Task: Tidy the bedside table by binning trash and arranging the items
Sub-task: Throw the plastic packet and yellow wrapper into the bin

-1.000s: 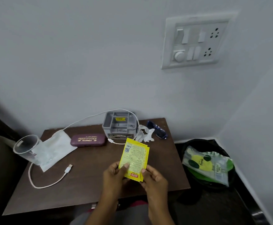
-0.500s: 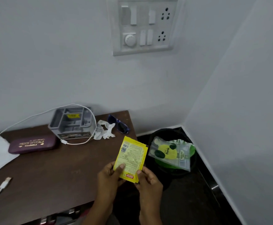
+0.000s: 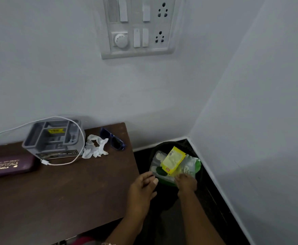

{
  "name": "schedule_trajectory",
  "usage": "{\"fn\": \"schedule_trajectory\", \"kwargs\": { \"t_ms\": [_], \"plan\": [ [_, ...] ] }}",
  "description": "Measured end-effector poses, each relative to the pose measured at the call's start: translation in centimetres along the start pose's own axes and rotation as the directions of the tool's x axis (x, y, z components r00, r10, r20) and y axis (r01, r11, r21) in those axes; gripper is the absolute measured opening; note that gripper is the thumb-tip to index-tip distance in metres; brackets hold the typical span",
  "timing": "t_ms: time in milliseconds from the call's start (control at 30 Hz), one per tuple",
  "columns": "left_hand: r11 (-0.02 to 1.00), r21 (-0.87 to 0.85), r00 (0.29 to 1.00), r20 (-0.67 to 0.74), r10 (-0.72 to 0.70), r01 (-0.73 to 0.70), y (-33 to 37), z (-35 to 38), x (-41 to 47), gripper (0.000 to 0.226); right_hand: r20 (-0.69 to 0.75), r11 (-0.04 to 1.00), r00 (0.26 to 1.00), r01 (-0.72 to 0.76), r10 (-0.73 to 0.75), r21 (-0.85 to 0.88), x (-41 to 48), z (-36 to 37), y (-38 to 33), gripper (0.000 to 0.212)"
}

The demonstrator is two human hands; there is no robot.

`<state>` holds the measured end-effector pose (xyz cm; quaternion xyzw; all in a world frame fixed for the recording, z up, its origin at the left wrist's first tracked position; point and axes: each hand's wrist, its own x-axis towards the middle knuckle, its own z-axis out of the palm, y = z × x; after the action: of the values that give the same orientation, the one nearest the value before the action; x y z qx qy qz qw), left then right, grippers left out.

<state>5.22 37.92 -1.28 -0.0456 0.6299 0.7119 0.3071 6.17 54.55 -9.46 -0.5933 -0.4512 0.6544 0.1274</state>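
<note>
Now dropped — yellow sachet (image 3: 173, 160) in bin (image 3: 162, 145), left hand (image 3: 142, 186), right hand (image 3: 186, 183) empty.

You can read "OPEL" on the front label strip of the grey organiser (image 3: 53, 138). Just left of the organiser, the purple glasses case (image 3: 8, 166) reads "FENCE OPTICALS"; its smaller line is unclear.

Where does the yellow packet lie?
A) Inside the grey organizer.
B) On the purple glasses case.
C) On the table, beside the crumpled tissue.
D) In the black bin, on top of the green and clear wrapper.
D: the yellow packet lies in the black bin, resting on top of the green and clear wrapper.
</note>
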Motion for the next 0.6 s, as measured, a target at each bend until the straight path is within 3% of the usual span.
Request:
{"fn": "schedule_trajectory", "kwargs": {
  "t_ms": [100,300,400,533,600],
  "plan": [
    [1.0,-0.005,0.999,0.009,-0.031,0.031,-0.5,-0.9,-0.2,0.022,0.018,0.999,1.0,-0.023,0.023,-0.037,0.6,-1.1,1.4,0.03],
    [0.996,-0.089,0.998,-0.058,-0.033,0.028,0.4,-4.1,-0.7,0.015,-0.051,0.986,0.998,0.027,-0.019,0.163,-0.2,0.3,4.3,0.023],
    [0.991,-0.134,0.994,-0.104,-0.015,0.001,1.4,-6.9,-0.9,0.017,-0.016,0.977,0.999,0.049,-0.047,0.206,-2.9,2.1,4.4,0.025],
    [0.982,-0.179,0.982,-0.187,0.029,-0.064,2.4,-11.2,-1.5,0.019,-0.026,0.941,0.955,0.296,-0.296,0.166,-7.9,5.3,2.9,0.022],
    [0.973,-0.205,0.969,-0.241,0.058,-0.109,2.5,-13.5,-1.9,0.021,-0.049,0.837,0.837,0.547,-0.546,0.01,-10.3,7.3,2.4,0.016]
  ]
}}
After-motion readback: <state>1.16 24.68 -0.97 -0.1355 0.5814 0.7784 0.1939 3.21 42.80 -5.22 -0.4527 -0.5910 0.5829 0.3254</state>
